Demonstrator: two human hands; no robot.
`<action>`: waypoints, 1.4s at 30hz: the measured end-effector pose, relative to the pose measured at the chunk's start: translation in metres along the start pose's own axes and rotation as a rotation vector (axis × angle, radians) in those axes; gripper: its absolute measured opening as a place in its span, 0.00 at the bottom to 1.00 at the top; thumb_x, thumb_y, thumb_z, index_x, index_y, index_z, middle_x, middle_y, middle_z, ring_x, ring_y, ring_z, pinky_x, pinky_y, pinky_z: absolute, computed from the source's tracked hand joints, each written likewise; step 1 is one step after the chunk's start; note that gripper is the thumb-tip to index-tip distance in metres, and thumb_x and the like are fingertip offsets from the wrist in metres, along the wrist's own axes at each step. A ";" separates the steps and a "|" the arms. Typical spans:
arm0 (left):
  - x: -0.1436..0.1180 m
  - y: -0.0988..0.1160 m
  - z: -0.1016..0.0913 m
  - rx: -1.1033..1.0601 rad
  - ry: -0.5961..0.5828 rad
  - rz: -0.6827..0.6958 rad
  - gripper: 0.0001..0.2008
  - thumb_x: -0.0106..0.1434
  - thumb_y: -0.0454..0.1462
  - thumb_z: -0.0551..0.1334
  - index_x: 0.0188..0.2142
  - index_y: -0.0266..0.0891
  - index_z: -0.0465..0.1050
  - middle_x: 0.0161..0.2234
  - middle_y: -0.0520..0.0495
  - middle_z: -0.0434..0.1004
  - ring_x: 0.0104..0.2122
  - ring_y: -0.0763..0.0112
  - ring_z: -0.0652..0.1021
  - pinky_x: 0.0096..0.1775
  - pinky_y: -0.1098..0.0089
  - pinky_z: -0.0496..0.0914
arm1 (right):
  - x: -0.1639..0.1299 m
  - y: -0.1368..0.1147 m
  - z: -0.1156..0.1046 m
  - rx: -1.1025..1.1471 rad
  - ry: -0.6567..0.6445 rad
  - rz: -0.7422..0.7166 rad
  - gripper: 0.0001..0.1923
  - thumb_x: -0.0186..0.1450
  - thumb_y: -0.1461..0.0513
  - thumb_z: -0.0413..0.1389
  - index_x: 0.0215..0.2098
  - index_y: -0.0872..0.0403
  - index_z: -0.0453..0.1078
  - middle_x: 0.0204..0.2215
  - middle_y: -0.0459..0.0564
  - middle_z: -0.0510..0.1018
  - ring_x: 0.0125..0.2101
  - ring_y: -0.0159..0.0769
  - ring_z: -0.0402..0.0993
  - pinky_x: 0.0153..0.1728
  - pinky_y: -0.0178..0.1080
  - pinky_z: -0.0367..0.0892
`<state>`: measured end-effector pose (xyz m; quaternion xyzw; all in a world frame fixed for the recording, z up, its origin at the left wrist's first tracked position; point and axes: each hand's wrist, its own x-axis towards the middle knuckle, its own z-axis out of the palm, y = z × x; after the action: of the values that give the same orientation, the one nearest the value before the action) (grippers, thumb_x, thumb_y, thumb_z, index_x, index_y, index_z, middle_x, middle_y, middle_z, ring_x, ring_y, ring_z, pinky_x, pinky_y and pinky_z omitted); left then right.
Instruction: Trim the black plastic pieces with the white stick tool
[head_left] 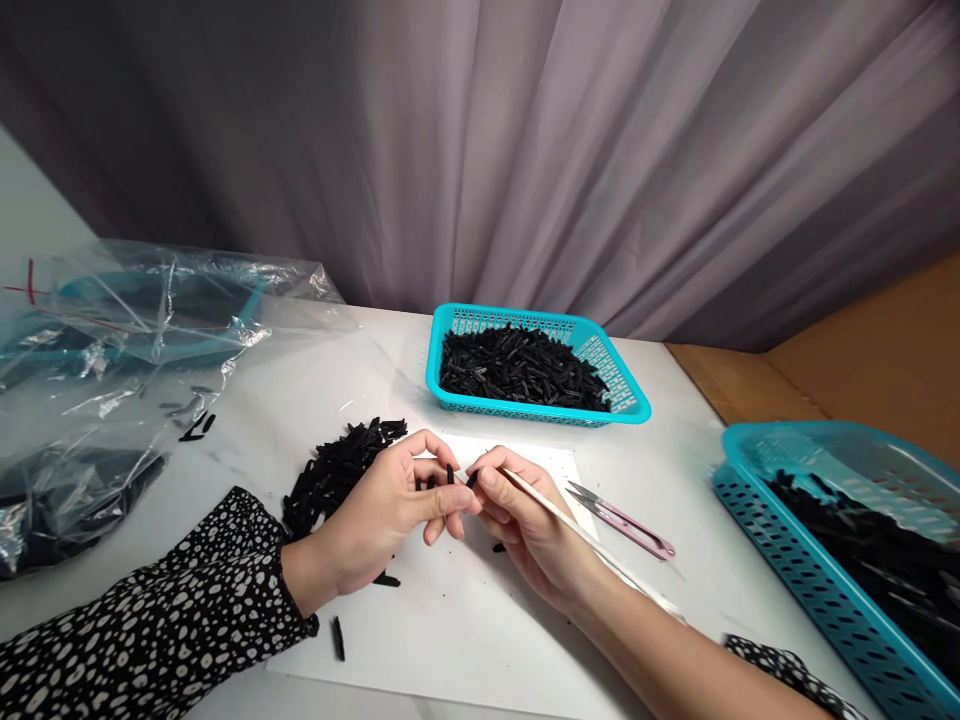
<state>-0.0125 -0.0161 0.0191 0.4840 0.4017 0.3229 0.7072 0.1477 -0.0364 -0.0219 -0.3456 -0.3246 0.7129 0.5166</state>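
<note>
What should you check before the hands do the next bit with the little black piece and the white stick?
1. Left hand pinches a small black plastic piece: ok.
2. Right hand holds the thin white stick with its tip at that piece: ok.
3. White paper sheet lies under both hands: ok.
4. Loose pile of black pieces sits beside the left hand: ok.
5. Pink thread snips lie on the table, apart from the right hand: ok.
6. Whether the stick's tip is inside the piece: cannot tell.
</note>
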 end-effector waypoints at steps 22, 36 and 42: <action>0.003 -0.004 -0.005 -0.013 0.098 -0.025 0.09 0.63 0.38 0.64 0.42 0.36 0.70 0.26 0.50 0.77 0.21 0.78 0.68 0.27 0.73 0.58 | 0.004 -0.002 -0.004 0.100 0.037 0.008 0.12 0.56 0.56 0.68 0.32 0.56 0.76 0.22 0.45 0.70 0.19 0.24 0.51 0.16 0.30 0.46; 0.003 0.000 -0.003 0.112 0.091 0.000 0.10 0.61 0.40 0.64 0.30 0.35 0.68 0.30 0.48 0.78 0.22 0.81 0.66 0.23 0.75 0.54 | 0.004 0.000 -0.005 0.106 0.020 0.000 0.10 0.57 0.57 0.67 0.33 0.55 0.76 0.21 0.43 0.68 0.19 0.22 0.54 0.17 0.27 0.48; 0.000 0.000 -0.003 0.130 0.067 -0.017 0.10 0.62 0.39 0.64 0.29 0.36 0.67 0.29 0.49 0.77 0.22 0.81 0.68 0.27 0.76 0.58 | 0.005 -0.001 -0.005 0.103 0.023 0.003 0.11 0.57 0.57 0.67 0.33 0.55 0.76 0.20 0.43 0.69 0.19 0.23 0.55 0.17 0.27 0.50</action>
<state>-0.0149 -0.0150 0.0181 0.5144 0.4495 0.3060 0.6631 0.1509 -0.0312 -0.0249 -0.3273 -0.2811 0.7254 0.5363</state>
